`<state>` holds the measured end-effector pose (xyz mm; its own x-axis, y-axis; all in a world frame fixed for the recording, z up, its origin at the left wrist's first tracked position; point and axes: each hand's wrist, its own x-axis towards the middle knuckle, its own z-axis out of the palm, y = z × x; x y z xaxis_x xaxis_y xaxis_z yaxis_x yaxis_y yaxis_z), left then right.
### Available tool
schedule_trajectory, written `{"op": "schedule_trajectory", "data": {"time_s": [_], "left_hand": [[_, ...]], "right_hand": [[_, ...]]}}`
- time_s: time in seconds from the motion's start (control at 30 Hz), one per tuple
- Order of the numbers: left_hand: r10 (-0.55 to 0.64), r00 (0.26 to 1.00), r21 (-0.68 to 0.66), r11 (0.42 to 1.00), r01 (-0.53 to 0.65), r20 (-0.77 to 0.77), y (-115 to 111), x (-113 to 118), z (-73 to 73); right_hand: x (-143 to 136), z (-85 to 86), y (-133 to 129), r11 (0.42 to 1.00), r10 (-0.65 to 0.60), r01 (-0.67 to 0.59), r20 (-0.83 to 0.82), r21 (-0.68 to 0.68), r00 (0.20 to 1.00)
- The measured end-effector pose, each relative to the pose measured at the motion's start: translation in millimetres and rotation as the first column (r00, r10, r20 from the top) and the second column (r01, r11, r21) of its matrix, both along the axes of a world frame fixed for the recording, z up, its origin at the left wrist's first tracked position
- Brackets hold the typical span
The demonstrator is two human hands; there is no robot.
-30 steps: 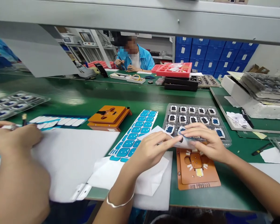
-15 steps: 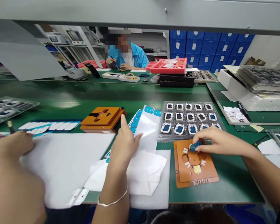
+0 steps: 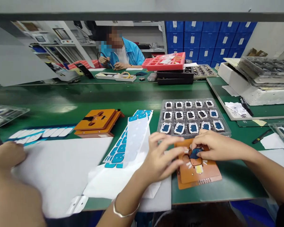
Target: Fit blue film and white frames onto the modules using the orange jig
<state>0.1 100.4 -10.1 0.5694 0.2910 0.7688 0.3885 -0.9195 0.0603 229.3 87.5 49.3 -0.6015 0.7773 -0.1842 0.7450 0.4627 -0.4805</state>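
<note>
Right hand (image 3: pixel 215 147) pinches dark-blue piece (image 3: pixel 194 154), tilted, at centre of orange jig (image 3: pixel 186 180). Best, I judge: hold edges only, align before pressing. Wrist low, forearm from right. Left hand (image 3: pixel 159 159) grasps nothing, fingers spread; jig contact can't be told. Clear parts tray (image 3: pixel 227 129) just beyond.

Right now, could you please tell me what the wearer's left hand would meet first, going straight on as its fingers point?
Probably the right hand, or the blue piece it holds at the orange fixture; how high the left hand sits is unclear.
</note>
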Motion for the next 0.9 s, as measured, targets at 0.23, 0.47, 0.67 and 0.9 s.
{"op": "schedule_trajectory", "data": {"time_s": [0.23,0.47,0.67,0.9], "left_hand": [[-0.187,0.971,-0.026,0.982,0.185,-0.147,-10,12,-3.4],[-0.169,0.978,-0.014,0.986,0.169,-0.123,-9,9,-5.2],[-0.175,0.971,-0.031,0.985,0.172,-0.164,-11,12,-6.5],[-0.196,0.962,-0.078,0.980,0.184,-0.193,-11,15,-8.0]], "right_hand": [[1,-4.4,2,0.997,0.016,-0.016,-0.012,-0.074,1.000],[1,-1.6,1,0.996,0.044,-0.041,0.043,-0.082,0.998],[1,-0.7,0,0.999,-0.011,0.012,0.030,-0.050,0.999],[5,1.1,4,0.997,-0.035,0.029,-0.086,-0.073,0.996]]}}
